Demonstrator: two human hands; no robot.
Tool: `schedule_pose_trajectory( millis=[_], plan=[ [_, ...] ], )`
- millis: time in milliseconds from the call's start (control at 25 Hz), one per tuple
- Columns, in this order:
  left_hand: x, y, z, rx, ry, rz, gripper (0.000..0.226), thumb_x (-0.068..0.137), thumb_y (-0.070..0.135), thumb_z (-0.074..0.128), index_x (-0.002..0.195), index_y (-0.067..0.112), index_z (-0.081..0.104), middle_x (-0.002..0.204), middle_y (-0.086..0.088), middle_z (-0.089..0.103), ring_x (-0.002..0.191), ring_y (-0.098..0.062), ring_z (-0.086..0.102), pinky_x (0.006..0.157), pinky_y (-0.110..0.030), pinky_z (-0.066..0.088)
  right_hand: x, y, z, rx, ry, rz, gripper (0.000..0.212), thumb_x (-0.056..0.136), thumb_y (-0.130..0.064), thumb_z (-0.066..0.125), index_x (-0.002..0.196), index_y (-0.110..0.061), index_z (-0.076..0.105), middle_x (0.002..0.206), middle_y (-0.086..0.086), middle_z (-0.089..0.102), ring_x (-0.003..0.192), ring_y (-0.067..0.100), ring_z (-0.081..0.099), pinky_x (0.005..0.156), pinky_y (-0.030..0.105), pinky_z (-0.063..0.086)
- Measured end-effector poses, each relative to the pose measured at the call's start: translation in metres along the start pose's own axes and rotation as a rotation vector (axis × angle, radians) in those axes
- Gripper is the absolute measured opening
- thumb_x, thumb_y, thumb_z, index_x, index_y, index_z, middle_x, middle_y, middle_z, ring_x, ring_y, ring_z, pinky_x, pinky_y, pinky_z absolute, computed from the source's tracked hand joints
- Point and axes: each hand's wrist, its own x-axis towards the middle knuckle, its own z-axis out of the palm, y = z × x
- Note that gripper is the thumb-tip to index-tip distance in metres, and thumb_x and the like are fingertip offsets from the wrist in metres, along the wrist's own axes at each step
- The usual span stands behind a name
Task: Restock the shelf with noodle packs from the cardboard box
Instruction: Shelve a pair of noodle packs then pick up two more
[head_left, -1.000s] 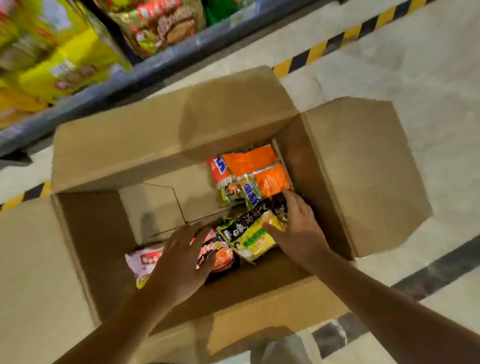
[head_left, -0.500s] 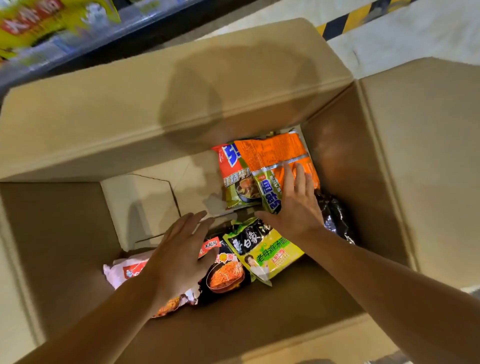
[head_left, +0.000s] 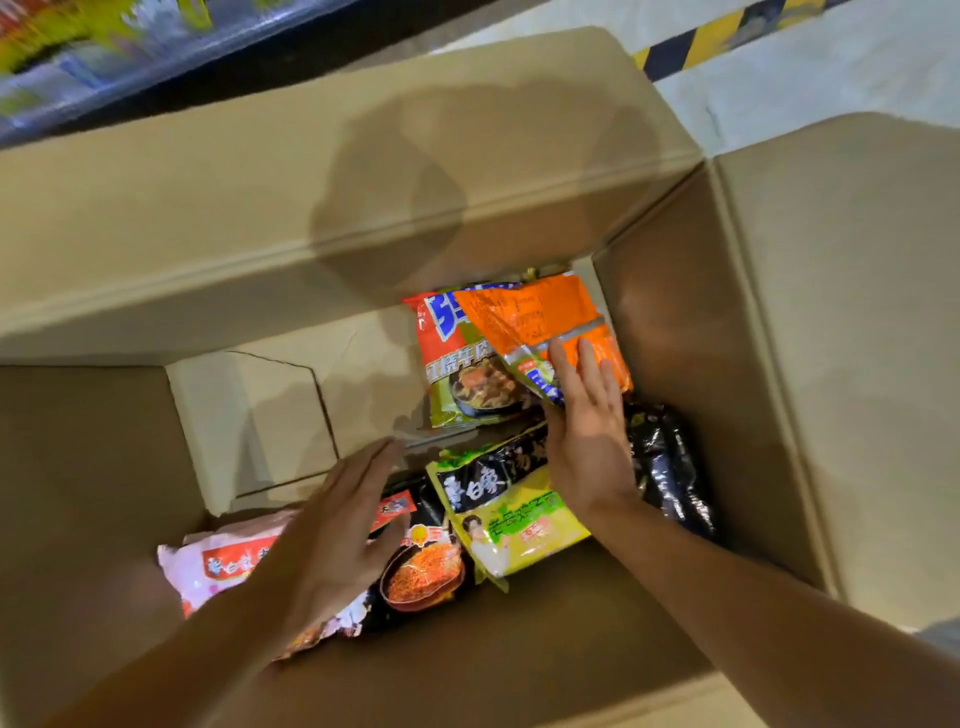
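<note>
Head view, glossy crinkled packs (head_left: 511, 512), corrugated box (head_left: 332, 218)

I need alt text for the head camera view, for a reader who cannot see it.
Two bare hands reach into an open cardboard box of noodle packs: the right hand lies with straight fingers on an orange pack, the left hand hovers open above a black pack.
</note>
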Motion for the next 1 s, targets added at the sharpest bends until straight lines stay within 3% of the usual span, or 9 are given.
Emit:
schedule_pose_trajectory(
  millis=[120, 200, 240, 360, 480, 640, 760, 880, 1000],
  plan=[
    [0.018, 0.009, -0.007, -0.149, 0.050, -0.085, 0.075, 0.094, 0.034, 0.062, 0.155, 0.031, 0.018, 0.158, 0.012, 0.024, 0.144, -0.009, 0.026, 0.118, -0.030, 0.027, -0.019, -0.008, -0.026, 0.213, 0.011, 0.007, 0.057, 0.104, -0.017, 0.047, 0.154, -0.038, 0.028, 0.154, -0.005, 0.043, 0.142, 0.013, 0.040, 0.114, 0.033, 0.039],
    [0.037, 0.017, -0.007, -0.454, 0.111, -0.268, 0.073, 0.090, 0.028, 0.070, 0.149, 0.037, 0.028, 0.153, 0.006, 0.034, 0.138, -0.016, 0.038, 0.112, -0.041, 0.039, -0.030, -0.016, -0.043, 0.367, -0.007, 0.150, 0.050, 0.104, -0.028, 0.047, 0.150, -0.041, 0.031, 0.119, -0.021, 0.061, 0.098, -0.011, 0.061, 0.078, 0.005, 0.047],
    [0.048, 0.024, -0.007, -0.579, 0.128, -0.342, 0.070, 0.088, 0.024, 0.072, 0.144, 0.037, 0.033, 0.148, 0.004, 0.039, 0.134, -0.019, 0.043, 0.108, -0.043, 0.042, -0.032, -0.015, -0.049, 0.432, -0.008, 0.209, 0.048, 0.104, -0.030, 0.047, 0.149, -0.041, 0.032, 0.109, -0.029, 0.059, 0.087, -0.015, 0.061, 0.067, 0.003, 0.045],
    [0.082, 0.045, -0.005, -0.749, 0.145, -0.473, 0.074, 0.087, 0.013, 0.071, 0.147, 0.026, 0.031, 0.140, 0.001, 0.048, 0.119, -0.021, 0.053, 0.092, -0.031, 0.049, -0.036, -0.005, -0.051, 0.542, -0.019, 0.263, 0.044, 0.103, -0.039, 0.048, 0.145, -0.047, 0.037, 0.111, -0.028, 0.061, 0.098, -0.010, 0.061, 0.084, 0.020, 0.054],
    [0.110, 0.056, 0.002, -0.782, 0.195, -0.529, 0.060, 0.089, 0.011, 0.070, 0.139, 0.016, 0.038, 0.125, -0.002, 0.056, 0.088, -0.007, 0.057, 0.058, -0.010, 0.045, -0.035, 0.002, -0.044, 0.600, -0.036, 0.321, 0.040, 0.101, -0.047, 0.048, 0.140, -0.050, 0.042, 0.123, -0.018, 0.062, 0.115, 0.004, 0.059, 0.100, 0.042, 0.052],
    [0.131, 0.061, 0.013, -0.790, 0.275, -0.586, 0.056, 0.084, 0.025, 0.077, 0.129, 0.018, 0.045, 0.108, 0.004, 0.061, 0.091, -0.012, 0.060, 0.075, -0.026, 0.044, -0.027, 0.008, -0.038, 0.611, -0.010, 0.310, 0.036, 0.103, -0.042, 0.047, 0.139, -0.046, 0.044, 0.124, -0.014, 0.062, 0.114, 0.005, 0.059, 0.100, 0.040, 0.051],
    [0.136, 0.063, 0.011, -0.819, 0.281, -0.669, 0.058, 0.078, 0.028, 0.082, 0.124, 0.017, 0.048, 0.110, 0.002, 0.063, 0.098, -0.018, 0.061, 0.086, -0.033, 0.045, -0.020, 0.003, -0.029, 0.510, -0.017, 0.284, 0.056, 0.089, -0.049, 0.069, 0.138, -0.045, 0.043, 0.125, -0.018, 0.060, 0.111, -0.001, 0.058, 0.094, 0.028, 0.051],
    [0.134, 0.063, 0.008, -0.855, 0.238, -0.670, 0.036, 0.078, 0.024, 0.082, 0.105, 0.020, 0.058, 0.091, 0.009, 0.064, 0.078, -0.006, 0.057, 0.083, -0.030, 0.042, -0.012, 0.000, -0.017, 0.257, 0.027, 0.233, 0.077, 0.074, -0.045, 0.084, 0.138, -0.041, 0.043, 0.131, -0.018, 0.053, 0.121, 0.010, 0.053, 0.097, 0.036, 0.051],
    [0.125, 0.062, 0.004, -0.897, 0.235, -0.630, 0.046, 0.076, 0.025, 0.085, 0.108, 0.017, 0.053, 0.089, 0.010, 0.060, 0.078, -0.003, 0.055, 0.069, -0.025, 0.042, -0.011, -0.001, -0.012, 0.140, 0.072, 0.180, 0.070, 0.080, -0.033, 0.080, 0.141, -0.037, 0.046, 0.139, -0.018, 0.050, 0.127, 0.014, 0.052, 0.099, 0.044, 0.051]
  ],
)
